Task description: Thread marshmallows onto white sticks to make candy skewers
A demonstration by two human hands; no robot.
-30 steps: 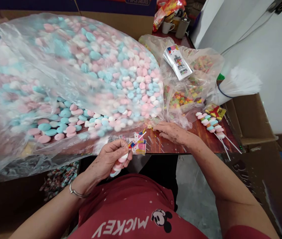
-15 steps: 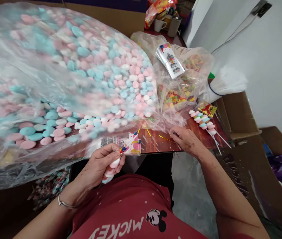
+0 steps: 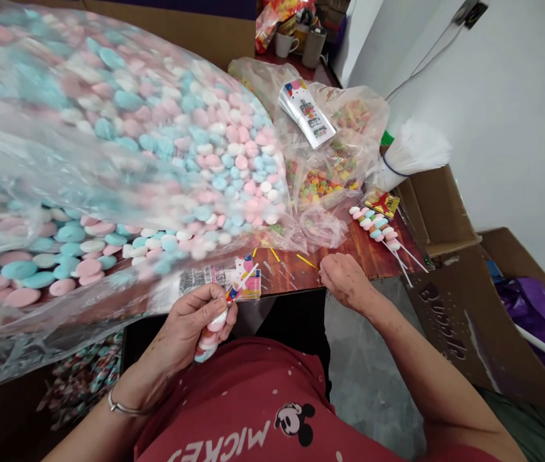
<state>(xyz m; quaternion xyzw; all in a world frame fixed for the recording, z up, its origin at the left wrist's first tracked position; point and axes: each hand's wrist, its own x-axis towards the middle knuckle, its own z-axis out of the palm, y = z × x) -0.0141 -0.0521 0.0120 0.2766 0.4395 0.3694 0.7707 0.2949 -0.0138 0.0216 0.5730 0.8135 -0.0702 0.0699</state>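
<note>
My left hand (image 3: 199, 321) is closed around a marshmallow skewer (image 3: 208, 340) in a clear printed wrapper, held low in front of the shirt. The white stick (image 3: 248, 276) pokes out of the wrapper's gathered end, pointing up and to the right. My right hand (image 3: 346, 280) rests at the table's front edge with its fingers curled together. Whatever its fingertips may hold is hidden. A yellow twist tie (image 3: 307, 260) lies just left of those fingertips. More yellow ties (image 3: 275, 255) and thin clear strips lie between the hands, beside printed wrappers (image 3: 251, 289).
A huge clear bag of pastel marshmallows (image 3: 156, 141) covers the table's left side. Bags of colourful gummies (image 3: 320, 183), a wrapper stack (image 3: 307, 114) and finished-looking marshmallow skewers (image 3: 375, 226) lie to the right. White sticks (image 3: 416, 151) and a cardboard box (image 3: 438, 212) stand beyond.
The whole view has shifted, so the table things appear further left. My right hand's fingers have curled closer together at the table edge. My left hand keeps its grip on the wrapped skewer.
</note>
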